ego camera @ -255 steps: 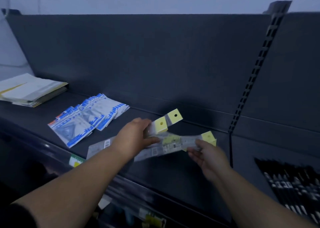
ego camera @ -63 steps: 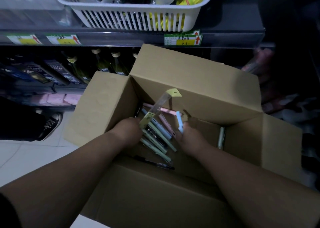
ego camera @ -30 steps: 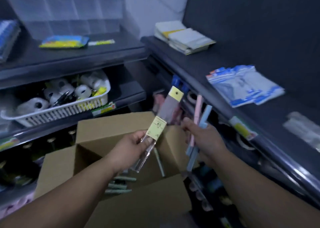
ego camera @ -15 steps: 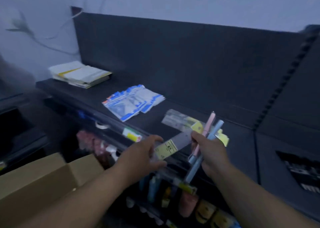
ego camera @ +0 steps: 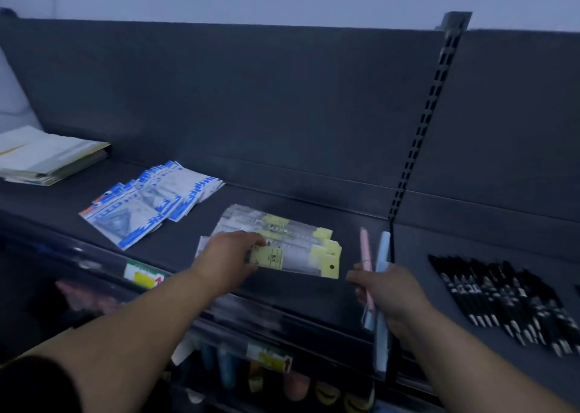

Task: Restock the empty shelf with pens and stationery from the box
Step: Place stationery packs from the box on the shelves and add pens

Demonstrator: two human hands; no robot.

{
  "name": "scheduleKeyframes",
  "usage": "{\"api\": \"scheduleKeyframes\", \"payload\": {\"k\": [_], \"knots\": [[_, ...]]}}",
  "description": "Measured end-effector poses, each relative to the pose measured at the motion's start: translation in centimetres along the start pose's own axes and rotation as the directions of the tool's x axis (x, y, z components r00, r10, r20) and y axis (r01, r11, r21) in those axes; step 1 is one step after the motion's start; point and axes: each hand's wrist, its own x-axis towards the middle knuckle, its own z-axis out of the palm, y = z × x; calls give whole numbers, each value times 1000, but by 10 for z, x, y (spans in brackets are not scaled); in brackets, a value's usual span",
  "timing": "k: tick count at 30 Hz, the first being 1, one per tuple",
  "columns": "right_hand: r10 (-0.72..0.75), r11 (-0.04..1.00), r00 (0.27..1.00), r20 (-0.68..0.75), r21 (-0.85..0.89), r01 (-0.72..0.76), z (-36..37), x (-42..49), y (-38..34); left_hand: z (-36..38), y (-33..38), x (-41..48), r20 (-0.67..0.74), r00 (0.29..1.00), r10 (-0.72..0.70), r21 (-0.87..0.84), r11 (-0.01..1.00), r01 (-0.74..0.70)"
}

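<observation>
My left hand holds a clear ruler pack with yellow labels by its left end, laying it on the front of a pile of like packs on the dark shelf. My right hand grips a pink pen and two light blue pens upright over the shelf's front right part. The box is out of view.
Blue-and-white packets lie fanned out left of the ruler pile. A stack of paper pads sits at the far left. Black pens lie in rows on the adjoining shelf right of the slotted upright. Lower shelves hold coloured goods.
I have turned from the box to the shelf. My left hand has brought the ruler pack down onto the pile, and my right hand has shifted right with the pens.
</observation>
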Motion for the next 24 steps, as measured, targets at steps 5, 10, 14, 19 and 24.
{"api": "scheduleKeyframes", "payload": {"k": [5, 10, 14, 19, 24], "knots": [[49, 996, 998, -43, -70, -52, 13, 16, -7, 14, -28, 41, 87, 993, 80, 60, 995, -85], [28, 953, 997, -66, -299, -46, 33, 36, -13, 27, -59, 72, 136, 988, 70, -11, 998, -69], [17, 922, 996, -83, -385, -48, 58, 49, -12, 30, -92, 81, 146, 984, -103, -27, 994, 108], [-78, 869, 992, -103, -494, 17, 90, 57, -10, 40, -94, 87, 191, 974, -123, -211, 964, 163], [-48, 914, 990, -134, -405, -11, 101, 63, -11, 43, -91, 91, 141, 986, -88, -355, 925, 134]]}}
